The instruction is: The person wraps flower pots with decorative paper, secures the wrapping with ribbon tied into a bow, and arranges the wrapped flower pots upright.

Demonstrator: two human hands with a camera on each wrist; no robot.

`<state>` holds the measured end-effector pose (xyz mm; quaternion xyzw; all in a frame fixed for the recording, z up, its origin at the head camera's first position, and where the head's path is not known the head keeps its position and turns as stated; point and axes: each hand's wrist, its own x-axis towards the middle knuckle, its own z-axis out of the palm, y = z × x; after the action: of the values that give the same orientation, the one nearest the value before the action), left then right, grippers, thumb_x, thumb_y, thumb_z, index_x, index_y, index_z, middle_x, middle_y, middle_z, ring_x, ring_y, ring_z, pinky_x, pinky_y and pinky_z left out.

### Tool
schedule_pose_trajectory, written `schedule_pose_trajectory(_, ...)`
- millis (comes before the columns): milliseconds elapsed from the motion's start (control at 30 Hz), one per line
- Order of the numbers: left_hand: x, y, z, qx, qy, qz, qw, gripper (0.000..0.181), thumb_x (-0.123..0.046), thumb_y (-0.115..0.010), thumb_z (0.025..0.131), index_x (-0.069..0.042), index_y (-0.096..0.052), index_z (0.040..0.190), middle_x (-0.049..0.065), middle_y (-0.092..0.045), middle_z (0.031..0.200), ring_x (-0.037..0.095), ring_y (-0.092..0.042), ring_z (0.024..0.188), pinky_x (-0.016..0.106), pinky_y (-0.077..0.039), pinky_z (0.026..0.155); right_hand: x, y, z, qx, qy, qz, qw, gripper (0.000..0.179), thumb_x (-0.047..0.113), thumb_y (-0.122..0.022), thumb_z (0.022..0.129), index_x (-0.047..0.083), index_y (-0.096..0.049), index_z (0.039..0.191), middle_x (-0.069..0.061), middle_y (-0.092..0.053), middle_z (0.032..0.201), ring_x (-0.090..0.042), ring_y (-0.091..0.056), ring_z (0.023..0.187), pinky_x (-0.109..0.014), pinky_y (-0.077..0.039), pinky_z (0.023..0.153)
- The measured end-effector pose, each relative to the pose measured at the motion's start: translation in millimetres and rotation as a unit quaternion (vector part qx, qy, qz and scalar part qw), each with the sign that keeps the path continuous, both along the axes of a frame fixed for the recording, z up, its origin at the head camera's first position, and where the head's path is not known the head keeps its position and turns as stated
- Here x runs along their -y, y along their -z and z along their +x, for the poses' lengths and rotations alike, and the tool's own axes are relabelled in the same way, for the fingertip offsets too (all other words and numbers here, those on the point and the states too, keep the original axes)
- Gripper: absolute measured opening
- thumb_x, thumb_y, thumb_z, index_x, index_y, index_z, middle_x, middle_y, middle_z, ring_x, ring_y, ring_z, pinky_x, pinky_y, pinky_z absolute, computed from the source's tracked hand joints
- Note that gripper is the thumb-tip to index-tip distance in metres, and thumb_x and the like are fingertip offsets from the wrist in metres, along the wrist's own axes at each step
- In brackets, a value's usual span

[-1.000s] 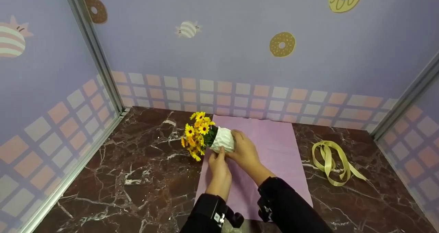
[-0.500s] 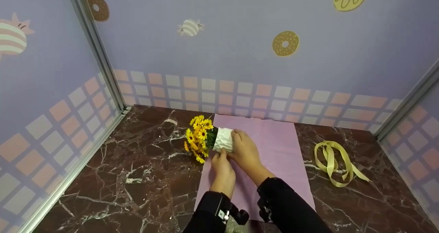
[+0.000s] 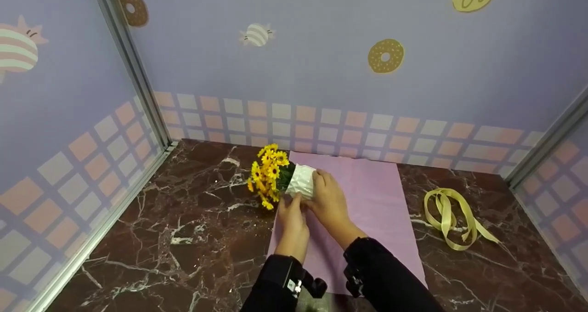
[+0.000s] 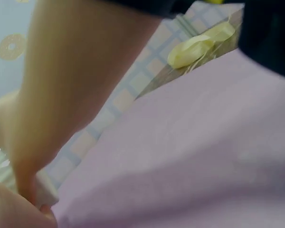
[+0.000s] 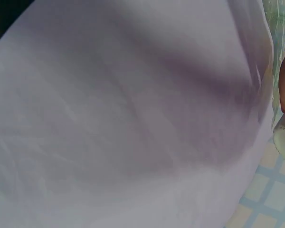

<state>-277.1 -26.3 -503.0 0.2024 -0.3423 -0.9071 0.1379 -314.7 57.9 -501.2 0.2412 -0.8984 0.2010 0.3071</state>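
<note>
sheet: pink (image 3: 372,201), flat on the dark marble tabletop (image 3: 206,238), its far edge close by the back wall (image 3: 317,50).
white pot: (image 3: 302,182) tipped on its side over the far left part of the sheet, mouth facing left; cannot tell whether it touches the sheet.
yellow flowers: (image 3: 266,176) bunched in the pot's mouth, dark-centred, reaching past the sheet's left edge.
left hand: (image 3: 293,218) over the sheet's left part, gripping the pot's near side, thumb on its wall.
right hand: (image 3: 329,199) over the sheet, just beside the left, fingers curled round the pot's base end.
ribbon: (image 3: 446,211) pale yellow, loosely looped on the tabletop, right of the sheet and apart from it.
</note>
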Motion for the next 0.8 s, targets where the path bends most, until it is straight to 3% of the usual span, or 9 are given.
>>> schedule_pose_trajectory(133,12.2,0.5,-0.1,0.042,0.061,-0.019,0.9971,0.087,-0.005,-0.058,0.096,-0.003,0.005,0.155,0.030,-0.022,0.153,0.041,-0.036,0.134,0.046,-0.031,0.111,-3,2.8,-0.3,-0.001,0.001,0.005,1.0000,0.080,0.022,-0.093,0.061,-0.011,-0.054,0.123,-0.024,-0.057,0.122,-0.038,-0.057,0.110,-0.044,-0.047,0.097)
schedule_pose_trajectory(267,19.3,3.9,-0.5,0.064,0.096,-0.038,0.9927,0.095,-0.007,-0.061,0.095,-0.008,0.012,0.155,0.033,-0.021,0.152,0.043,-0.034,0.135,0.047,-0.032,0.111,-5,6.9,0.9,-0.014,-0.002,0.008,0.9999,0.079,0.021,-0.093,0.059,-0.011,-0.055,0.120,-0.025,-0.058,0.118,-0.039,-0.059,0.105,-0.045,-0.049,0.093)
schedule_pose_trajectory(433,22.9,7.5,-0.4,0.061,0.101,-0.051,0.9918,0.096,-0.003,-0.060,0.094,-0.011,0.014,0.155,0.033,-0.013,0.154,0.044,-0.032,0.136,0.049,-0.031,0.110,-3,12.2,1.8,-0.021,-0.004,-0.004,0.9998,0.078,0.018,-0.093,0.058,-0.012,-0.056,0.119,-0.026,-0.058,0.116,-0.040,-0.059,0.103,-0.047,-0.051,0.089)
schedule_pose_trajectory(600,23.8,11.3,1.6,0.056,0.103,-0.050,0.9918,0.095,-0.002,-0.059,0.095,-0.011,0.015,0.154,0.031,-0.010,0.155,0.045,-0.031,0.136,0.050,-0.030,0.111,-2,16.3,3.9,0.007,0.002,0.000,1.0000,0.077,0.018,-0.092,0.062,-0.011,-0.055,0.122,-0.026,-0.057,0.120,-0.040,-0.057,0.108,-0.047,-0.050,0.093)
schedule_pose_trajectory(700,23.9,12.8,1.4,0.056,0.103,-0.049,0.9919,0.090,-0.004,-0.058,0.095,-0.007,0.010,0.155,0.031,-0.018,0.153,0.045,-0.033,0.135,0.050,-0.030,0.111,-1,16.8,4.7,0.014,0.003,-0.003,0.9999,0.076,0.018,-0.092,0.063,-0.011,-0.055,0.123,-0.026,-0.056,0.122,-0.040,-0.057,0.111,-0.046,-0.048,0.095)
schedule_pose_trajectory(800,24.9,13.1,-1.4,0.055,0.104,-0.056,0.9914,0.081,-0.006,-0.058,0.095,-0.003,-0.003,0.155,0.030,-0.035,0.145,0.043,-0.039,0.130,0.049,-0.034,0.109,-1,15.8,3.3,0.011,0.004,-0.008,0.9999,0.075,0.018,-0.091,0.065,-0.011,-0.055,0.124,-0.026,-0.056,0.123,-0.039,-0.056,0.112,-0.045,-0.048,0.096)
